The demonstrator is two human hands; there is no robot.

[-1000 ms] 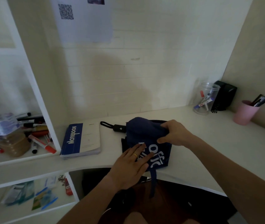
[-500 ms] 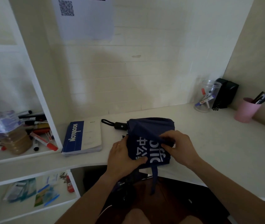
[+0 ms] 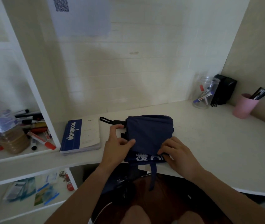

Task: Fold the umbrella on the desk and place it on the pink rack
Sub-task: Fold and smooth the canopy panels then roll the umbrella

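Note:
A navy folding umbrella (image 3: pixel 149 131) lies collapsed on the white desk (image 3: pixel 209 135) near its front edge. Its black handle with a wrist loop (image 3: pixel 107 120) points left. White lettering shows on the near flap, and a navy strap (image 3: pixel 152 177) hangs over the desk edge. My left hand (image 3: pixel 117 146) grips the umbrella's left side near the handle, thumb on the fabric. My right hand (image 3: pixel 178 152) presses the fabric down at the near right corner. No pink rack is in view.
A blue and white notebook (image 3: pixel 81 136) lies just left of the umbrella. Markers and a bottle (image 3: pixel 7 131) fill the left shelf. At the back right stand a clear jar of pens (image 3: pixel 205 92), a black box (image 3: pixel 224 89) and a pink cup (image 3: pixel 245 105).
The top fabric has been rolled down toward me and now covers most of the lettering. My left hand went from flat on the flap to the umbrella's left side; my right hand moved to the near corner.

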